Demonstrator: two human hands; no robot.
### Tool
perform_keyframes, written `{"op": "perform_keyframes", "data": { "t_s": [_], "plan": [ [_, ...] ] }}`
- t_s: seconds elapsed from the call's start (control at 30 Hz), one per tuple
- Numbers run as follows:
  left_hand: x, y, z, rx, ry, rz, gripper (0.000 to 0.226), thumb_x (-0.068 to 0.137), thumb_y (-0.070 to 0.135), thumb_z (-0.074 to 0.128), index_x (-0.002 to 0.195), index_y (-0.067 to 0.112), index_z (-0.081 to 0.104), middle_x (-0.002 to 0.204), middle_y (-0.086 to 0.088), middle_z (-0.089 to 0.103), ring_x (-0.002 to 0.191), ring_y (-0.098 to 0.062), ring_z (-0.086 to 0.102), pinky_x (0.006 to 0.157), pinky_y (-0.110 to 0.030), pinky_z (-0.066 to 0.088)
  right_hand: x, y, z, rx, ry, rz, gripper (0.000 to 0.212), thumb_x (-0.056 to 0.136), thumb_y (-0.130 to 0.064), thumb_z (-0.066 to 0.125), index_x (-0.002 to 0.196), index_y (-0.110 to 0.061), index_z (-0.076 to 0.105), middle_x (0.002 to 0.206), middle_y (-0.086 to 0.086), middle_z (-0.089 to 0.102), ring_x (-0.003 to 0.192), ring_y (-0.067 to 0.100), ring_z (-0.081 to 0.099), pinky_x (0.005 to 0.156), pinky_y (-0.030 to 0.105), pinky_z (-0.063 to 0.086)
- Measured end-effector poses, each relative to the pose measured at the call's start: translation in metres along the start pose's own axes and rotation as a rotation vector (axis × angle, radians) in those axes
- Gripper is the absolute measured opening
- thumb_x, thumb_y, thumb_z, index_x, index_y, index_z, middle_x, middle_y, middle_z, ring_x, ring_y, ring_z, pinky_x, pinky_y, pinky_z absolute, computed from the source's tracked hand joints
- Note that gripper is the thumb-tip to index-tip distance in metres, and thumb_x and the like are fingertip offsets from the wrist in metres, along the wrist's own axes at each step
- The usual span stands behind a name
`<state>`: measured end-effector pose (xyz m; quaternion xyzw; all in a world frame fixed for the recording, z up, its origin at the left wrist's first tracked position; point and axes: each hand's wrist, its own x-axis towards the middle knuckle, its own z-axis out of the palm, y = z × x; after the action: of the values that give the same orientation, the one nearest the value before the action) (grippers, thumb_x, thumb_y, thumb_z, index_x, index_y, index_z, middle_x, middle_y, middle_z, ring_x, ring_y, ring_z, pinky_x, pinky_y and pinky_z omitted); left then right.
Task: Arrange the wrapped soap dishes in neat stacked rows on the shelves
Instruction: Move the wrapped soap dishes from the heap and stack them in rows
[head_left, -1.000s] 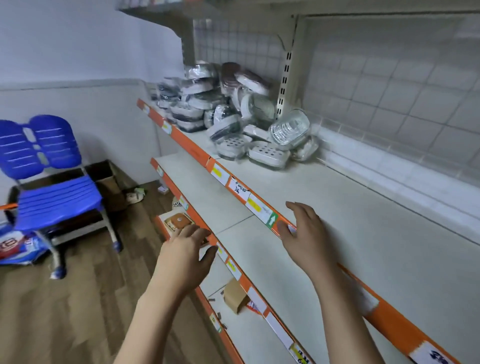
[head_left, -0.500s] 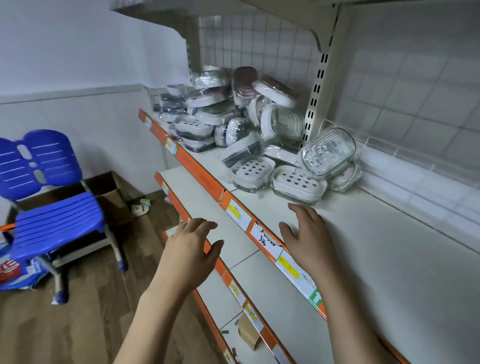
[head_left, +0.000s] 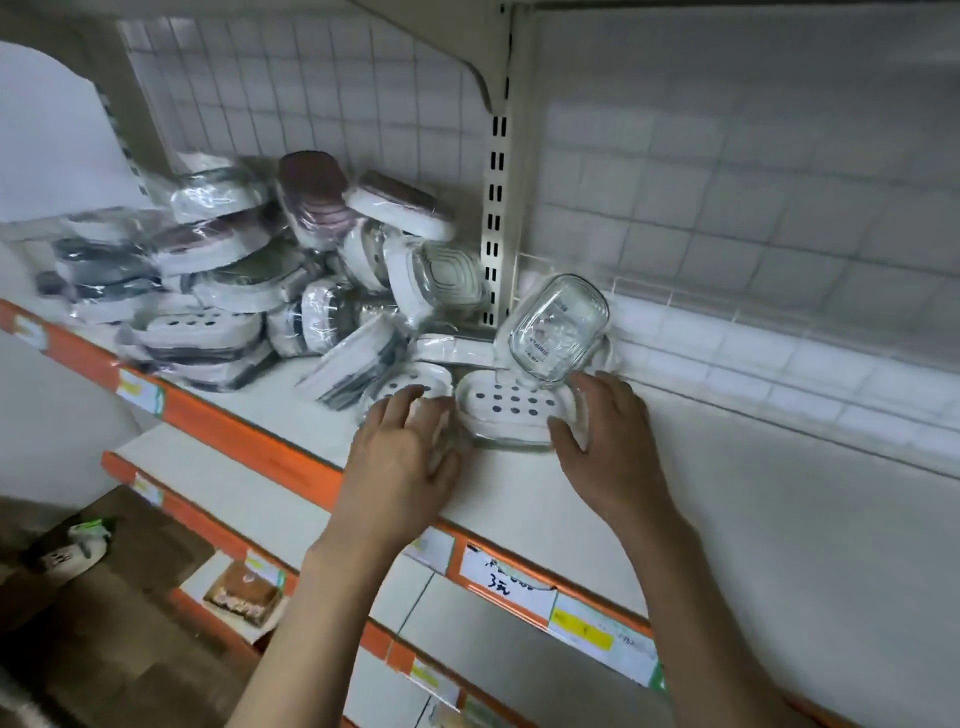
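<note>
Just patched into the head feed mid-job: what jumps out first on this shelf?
A tumbled heap of plastic-wrapped soap dishes fills the back left of the white shelf with its orange front strip. At the heap's near edge, the left hand rests on one white perforated soap dish, and the right hand touches another. A clear ribbed dish leans tilted above them.

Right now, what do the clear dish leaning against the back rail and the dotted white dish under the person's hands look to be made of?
Clear dish: glossy transparent plastic or glass; the rail shows through it. Dotted white dish: probably plastic, opaque perforated top, shiny film wrap.
</note>
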<state>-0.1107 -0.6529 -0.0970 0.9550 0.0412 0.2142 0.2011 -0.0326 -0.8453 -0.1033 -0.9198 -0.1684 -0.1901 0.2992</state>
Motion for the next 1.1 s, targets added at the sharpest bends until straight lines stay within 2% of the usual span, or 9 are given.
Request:
{"op": "perform_keyframes", "data": {
  "t_s": [0.07, 0.2, 0.33, 0.43, 0.63, 0.73, 0.83, 1.0, 1.1],
  "plan": [
    [0.018, -0.008, -0.003, 0.007, 0.012, 0.050, 0.049, 0.080, 0.037, 0.053, 0.123, 0.014, 0.059, 0.129, -0.018, 0.053, 0.116, -0.041, 0.049, 0.097, -0.046, 0.043, 0.014, -0.009, 0.001, -0.042, 0.001, 0.026, 0.052, 0.087, -0.030, 0.062, 0.136, -0.017, 0.046, 0.144, 0.009, 0.038, 0.132, 0.031, 0.032, 0.106, 0.041, 0.031],
    [0.057, -0.018, -0.013, 0.027, -0.041, 0.135, 0.048, 0.084, 0.020, 0.064, 0.130, 0.010, 0.055, 0.140, -0.019, 0.043, 0.127, -0.041, 0.036, 0.106, -0.045, 0.032, 0.039, -0.032, 0.014, -0.143, 0.056, 0.115, 0.061, 0.087, -0.045, 0.059, 0.141, -0.025, 0.039, 0.152, 0.005, 0.026, 0.136, 0.032, 0.027, 0.105, 0.046, 0.034],
    [0.100, -0.019, -0.023, 0.160, -0.043, 0.191, 0.057, 0.088, 0.032, 0.057, 0.141, 0.021, 0.038, 0.147, -0.010, 0.032, 0.129, -0.034, 0.032, 0.105, -0.039, 0.028, 0.061, -0.046, 0.032, -0.264, 0.044, 0.212, 0.076, 0.083, -0.061, 0.054, 0.146, -0.032, 0.023, 0.157, 0.003, 0.008, 0.137, 0.038, 0.021, 0.103, 0.053, 0.036],
    [0.126, -0.020, -0.027, 0.264, 0.007, 0.252, 0.062, 0.088, 0.033, 0.059, 0.143, 0.025, 0.033, 0.151, -0.009, 0.027, 0.130, -0.033, 0.029, 0.104, -0.040, 0.029, 0.072, -0.051, 0.044, -0.280, 0.006, 0.283, 0.088, 0.079, -0.071, 0.052, 0.147, -0.037, 0.009, 0.158, 0.001, -0.006, 0.139, 0.042, 0.013, 0.105, 0.058, 0.030],
    [0.166, -0.028, -0.029, 0.403, -0.076, 0.271, 0.072, 0.088, 0.037, 0.061, 0.147, 0.027, 0.021, 0.156, -0.015, -0.002, 0.142, -0.039, -0.001, 0.115, -0.048, 0.009, 0.081, -0.058, 0.059, -0.306, -0.010, 0.365, 0.098, 0.075, -0.080, 0.044, 0.148, -0.037, -0.005, 0.156, 0.002, -0.021, 0.140, 0.046, -0.001, 0.108, 0.063, 0.018],
    [0.178, -0.030, -0.027, 0.426, -0.144, 0.275, 0.076, 0.086, 0.041, 0.062, 0.148, 0.027, 0.018, 0.156, -0.017, -0.006, 0.142, -0.041, -0.005, 0.116, -0.050, 0.002, 0.084, -0.058, 0.062, -0.331, 0.024, 0.369, 0.086, 0.082, -0.073, 0.043, 0.149, -0.037, 0.001, 0.157, 0.003, -0.015, 0.140, 0.045, 0.000, 0.111, 0.059, 0.021],
    [0.184, -0.031, -0.026, 0.451, -0.160, 0.299, 0.081, 0.084, 0.045, 0.064, 0.148, 0.030, 0.017, 0.156, -0.017, -0.005, 0.142, -0.040, -0.001, 0.115, -0.051, 0.007, 0.087, -0.053, 0.062, -0.349, 0.058, 0.341, 0.071, 0.089, -0.059, 0.046, 0.147, -0.033, 0.016, 0.158, 0.004, -0.004, 0.139, 0.045, 0.004, 0.111, 0.055, 0.024],
    [0.190, -0.036, -0.030, 0.510, -0.212, 0.367, 0.072, 0.084, 0.042, 0.064, 0.145, 0.032, 0.028, 0.156, -0.017, -0.005, 0.142, -0.038, 0.003, 0.114, -0.051, 0.012, 0.082, -0.047, 0.060, -0.270, 0.125, 0.299, 0.064, 0.083, -0.045, 0.059, 0.140, -0.031, 0.033, 0.157, 0.002, 0.011, 0.136, 0.043, 0.015, 0.105, 0.055, 0.033],
    [0.192, -0.037, -0.032, 0.525, -0.216, 0.378, 0.069, 0.080, 0.039, 0.068, 0.141, 0.031, 0.036, 0.153, -0.015, 0.007, 0.139, -0.037, 0.011, 0.113, -0.049, 0.019, 0.072, -0.045, 0.055, -0.245, 0.176, 0.272, 0.062, 0.078, -0.040, 0.065, 0.135, -0.029, 0.041, 0.155, 0.001, 0.020, 0.133, 0.042, 0.023, 0.099, 0.053, 0.039]
  ]
}}
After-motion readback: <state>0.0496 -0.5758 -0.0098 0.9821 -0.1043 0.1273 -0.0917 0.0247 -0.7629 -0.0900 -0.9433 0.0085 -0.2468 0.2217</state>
